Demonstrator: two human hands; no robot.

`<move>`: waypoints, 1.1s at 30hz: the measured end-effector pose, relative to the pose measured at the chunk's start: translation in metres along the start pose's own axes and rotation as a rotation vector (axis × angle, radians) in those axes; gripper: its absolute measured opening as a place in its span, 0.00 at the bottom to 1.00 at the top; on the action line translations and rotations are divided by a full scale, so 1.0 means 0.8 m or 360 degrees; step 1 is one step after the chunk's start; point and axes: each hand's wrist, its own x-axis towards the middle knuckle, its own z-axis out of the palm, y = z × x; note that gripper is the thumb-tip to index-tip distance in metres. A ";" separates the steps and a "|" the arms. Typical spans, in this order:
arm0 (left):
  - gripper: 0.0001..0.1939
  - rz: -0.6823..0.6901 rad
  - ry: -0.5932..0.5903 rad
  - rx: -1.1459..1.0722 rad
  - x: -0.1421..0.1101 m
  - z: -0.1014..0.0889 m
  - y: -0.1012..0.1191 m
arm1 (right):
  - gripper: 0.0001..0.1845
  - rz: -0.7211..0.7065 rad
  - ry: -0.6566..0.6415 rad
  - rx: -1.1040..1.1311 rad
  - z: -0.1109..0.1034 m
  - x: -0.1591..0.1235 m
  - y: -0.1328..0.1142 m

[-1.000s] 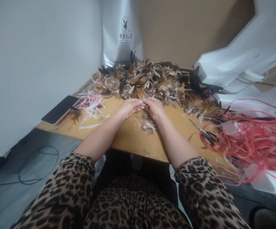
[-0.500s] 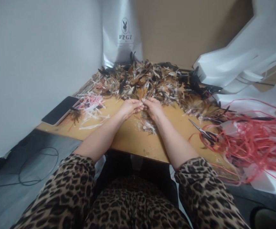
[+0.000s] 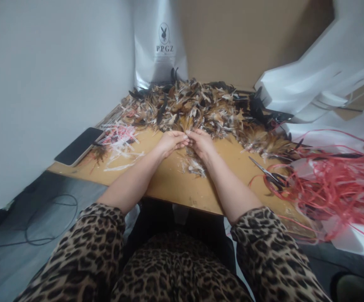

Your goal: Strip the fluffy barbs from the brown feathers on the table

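My left hand (image 3: 173,141) and my right hand (image 3: 201,141) meet over the middle of the wooden table (image 3: 175,184), fingertips together. Both are closed in a pinch on the base of a small bunch of golden-brown feathers (image 3: 185,123), which fans out away from me. Where the fingers meet, the quill ends are hidden. Just beyond my hands lies a wide heap of brown, black and white feathers (image 3: 201,100). A small tuft of pale feather scraps (image 3: 196,167) rests on the table below my right hand.
At left are a phone (image 3: 79,145) and pink and white strips (image 3: 120,136). Scissors (image 3: 270,174) lie at right beside a tangle of red ribbon (image 3: 342,188). A silver bag (image 3: 161,63) stands behind the heap; white bags (image 3: 320,79) bulge at the right.
Both hands stay in nearly the same place, still pinching the feather bunch. The fanned feathers show only a very slight shift; nothing else has visibly moved.
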 end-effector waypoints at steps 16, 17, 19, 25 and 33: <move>0.04 0.0302 0.0382 -0.0302 0.019 -0.048 0.030 | 0.10 -0.0861 -0.0250 -0.2321 0.023 -0.015 -0.008; 0.04 0.0303 0.0380 -0.0299 0.019 -0.048 0.029 | 0.12 -0.0862 -0.0316 -0.2487 0.032 -0.019 -0.011; 0.04 0.0305 0.0387 -0.0298 0.019 -0.048 0.029 | 0.14 -0.0902 -0.0473 -0.2755 0.050 -0.025 -0.014; 0.05 0.0314 0.0448 -0.0343 0.019 -0.051 0.035 | 0.19 -0.0893 -0.0757 -0.3154 0.083 -0.016 -0.007; 0.05 0.0354 0.0426 -0.0430 0.015 -0.055 0.040 | 0.10 -0.1011 -0.0739 -0.2603 0.057 -0.012 -0.007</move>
